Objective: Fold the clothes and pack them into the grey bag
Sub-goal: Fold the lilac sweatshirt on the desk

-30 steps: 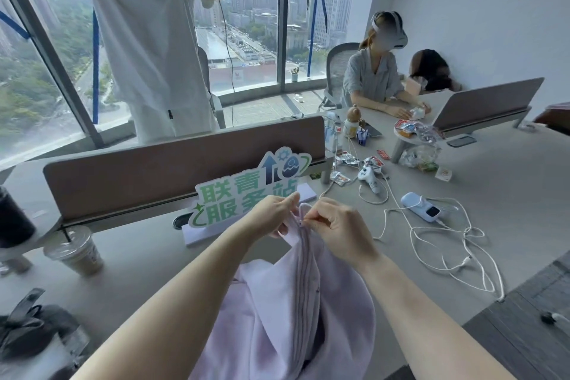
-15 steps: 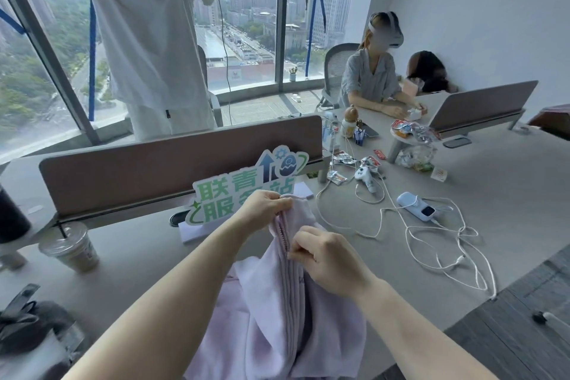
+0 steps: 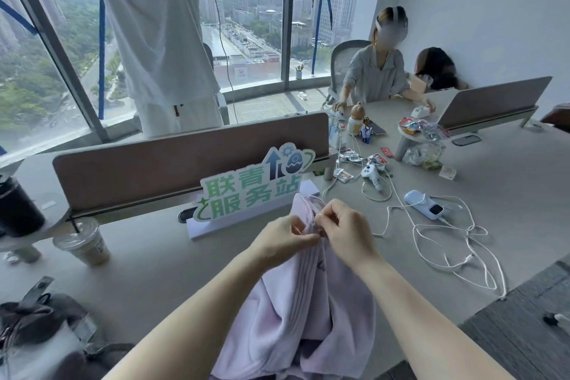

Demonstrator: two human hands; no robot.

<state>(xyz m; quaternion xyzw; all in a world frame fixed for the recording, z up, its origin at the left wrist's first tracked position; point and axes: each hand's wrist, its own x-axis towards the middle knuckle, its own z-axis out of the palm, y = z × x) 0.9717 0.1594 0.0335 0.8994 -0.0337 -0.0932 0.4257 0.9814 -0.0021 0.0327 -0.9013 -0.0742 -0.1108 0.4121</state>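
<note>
Both hands are up over the middle of the desk (image 3: 509, 194), working the same spot on a lilac garment (image 3: 296, 311). The left hand (image 3: 283, 241) has its fingers curled tight, its grip pinching the ribbed edge of the fabric. The right hand (image 3: 345, 225) sits just beside it at three o'clock, thumb and fingertips nipped together on the same edge, knuckles bent. The two hands are almost touching. The garment hangs from that pinch and spills down toward six o'clock, bunched in loose folds between the forearms, its top corner poking up past the hands at twelve.

At eight o'clock, at the frame's lower left, lies a dark grey bag (image 3: 34, 321) with straps, well apart from the garment. At ten o'clock an iced drink in a plastic cup (image 3: 82, 242) stands on the desk. Straight ahead at twelve is a green-lettered sign (image 3: 253, 188) against a brown divider panel (image 3: 185, 160). Out at two o'clock a white cable (image 3: 456, 244) loops across the desk near a small white device (image 3: 424, 204). Beyond the divider a person in white clothes (image 3: 160, 40) stands at the window.
</note>
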